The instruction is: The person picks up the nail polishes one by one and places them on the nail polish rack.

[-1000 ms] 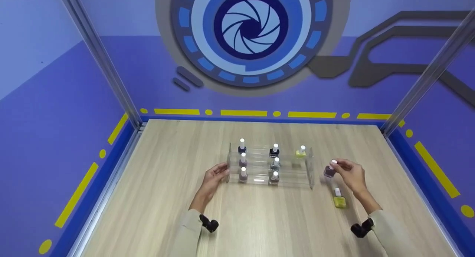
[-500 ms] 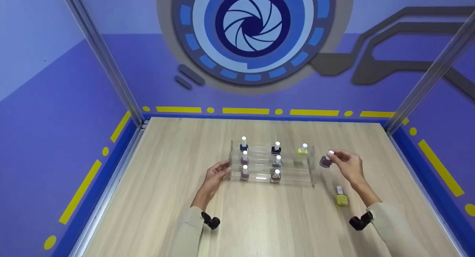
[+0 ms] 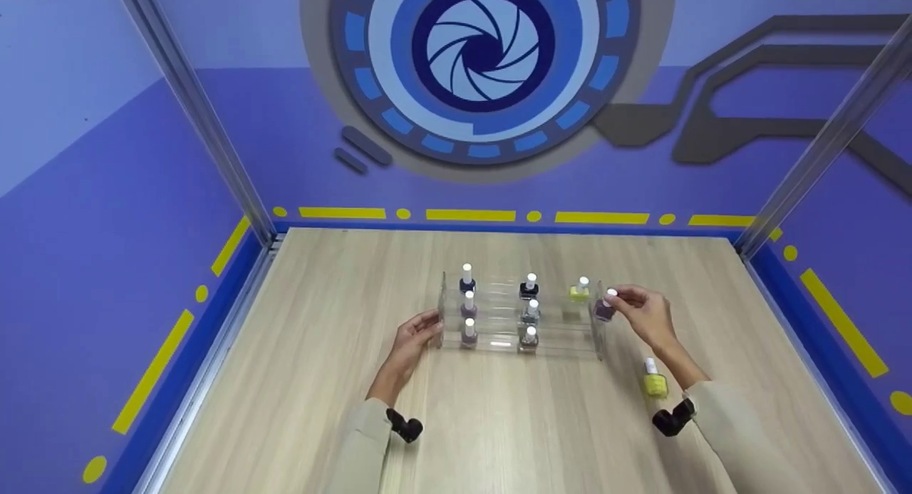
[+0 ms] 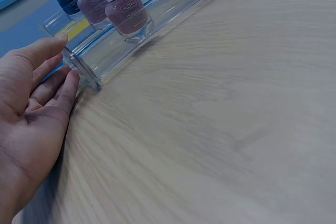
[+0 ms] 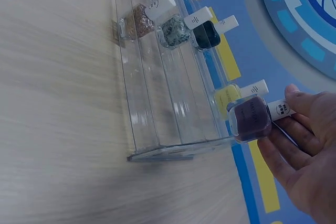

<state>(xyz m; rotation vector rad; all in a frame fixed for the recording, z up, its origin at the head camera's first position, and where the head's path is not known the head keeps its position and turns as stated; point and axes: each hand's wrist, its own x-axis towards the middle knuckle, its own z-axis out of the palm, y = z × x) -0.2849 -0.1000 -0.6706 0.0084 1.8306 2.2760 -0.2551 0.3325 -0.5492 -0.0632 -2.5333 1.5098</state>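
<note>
A clear stepped acrylic rack [image 3: 563, 344] carries several nail polish bottles with white caps, in left and middle columns, plus a yellow bottle [image 3: 579, 291] on the top tier at right. My left hand [image 4: 31, 103] rests its fingertips against the rack's left end panel, fingers only loosely bent. My right hand [image 3: 645, 316] pinches a dark purple nail polish bottle [image 5: 252, 119] by its white cap, thumb against fingers. That bottle is held tilted at the rack's right end panel, in front of the yellow one in the right wrist view; whether it touches the panel I cannot tell.
Another yellow nail polish bottle [image 3: 655, 386] lies on the wooden table [image 3: 499, 423], near the right forearm. Blue printed walls [image 3: 235, 159] enclose the back and sides, with metal posts [image 3: 206, 130] at the corners.
My right hand has carried the purple bottle left and slightly away from me, from beside the lying yellow bottle to the rack's right end. The left hand stays at the rack.
</note>
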